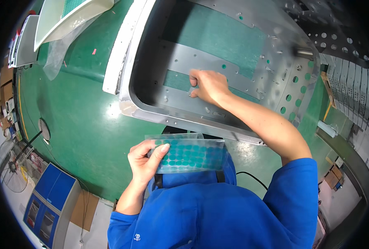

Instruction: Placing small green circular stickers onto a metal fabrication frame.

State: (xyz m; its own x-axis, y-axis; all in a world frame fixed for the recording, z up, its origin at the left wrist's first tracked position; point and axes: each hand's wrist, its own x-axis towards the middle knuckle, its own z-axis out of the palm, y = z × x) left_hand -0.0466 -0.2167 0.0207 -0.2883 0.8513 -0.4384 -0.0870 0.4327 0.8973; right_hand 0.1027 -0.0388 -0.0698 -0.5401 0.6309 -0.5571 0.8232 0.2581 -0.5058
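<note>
My left hand (145, 159) holds a clear sheet of round teal stickers (190, 154) by its left end, close to my chest. My right hand (207, 85) reaches forward into a large grey metal chassis panel (251, 74) and presses its fingertips on the flat inner plate, beside a cut-out that shows the green table. Whether a sticker is under the fingers is hidden. The panel has many small holes, and several along its right side show green.
The green worktable (80, 120) carries the panel. White moulded parts in plastic film (68, 20) lie at the far left. A perforated metal part (334, 41) sits at the far right. A blue cabinet (51, 199) and a fan (12, 166) stand on the floor at left.
</note>
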